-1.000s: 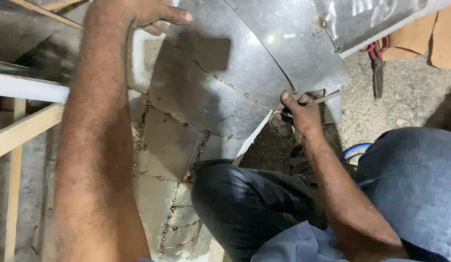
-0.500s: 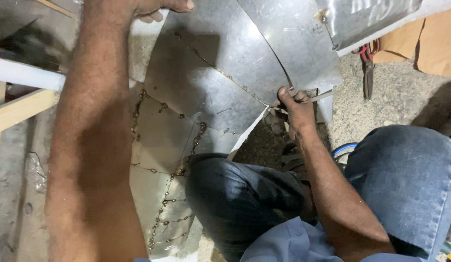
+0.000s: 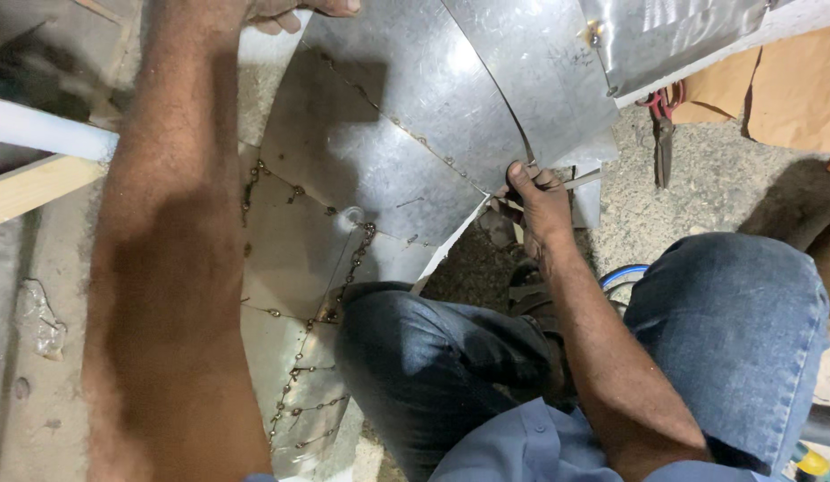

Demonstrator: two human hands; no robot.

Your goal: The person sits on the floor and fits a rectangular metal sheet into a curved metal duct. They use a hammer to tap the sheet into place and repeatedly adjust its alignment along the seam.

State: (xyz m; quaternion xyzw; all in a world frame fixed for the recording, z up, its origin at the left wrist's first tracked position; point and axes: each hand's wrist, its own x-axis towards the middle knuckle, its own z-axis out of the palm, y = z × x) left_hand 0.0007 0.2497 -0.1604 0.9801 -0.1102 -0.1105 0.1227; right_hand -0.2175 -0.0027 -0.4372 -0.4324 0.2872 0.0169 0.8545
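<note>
Right hand [image 3: 538, 201] closed around a thin metal tool [image 3: 583, 179] at the curved sheet-metal panel [image 3: 406, 134] edge. Left hand [image 3: 294, 11] grips the panel's top edge, fingers curled. Brown cardboard [image 3: 790, 94] lies top right, red-handled snips [image 3: 662, 116] beside it.

Two hands [image 3: 540, 201]; one red-handled snips [image 3: 662, 120]; several overlapping metal sheets [image 3: 406, 161].

- Red-handled snips [image 3: 662, 125] lie on the gritty concrete floor [image 3: 718, 178] to your far right.
- Brown cardboard [image 3: 790, 94] sits just beyond them, at the far right edge.
- A white pipe [image 3: 45, 129] crosses the left side, with a wooden batten [image 3: 31, 192] just nearer to you.
- A blue ring [image 3: 620, 277] peeks out beside your right knee.
</note>
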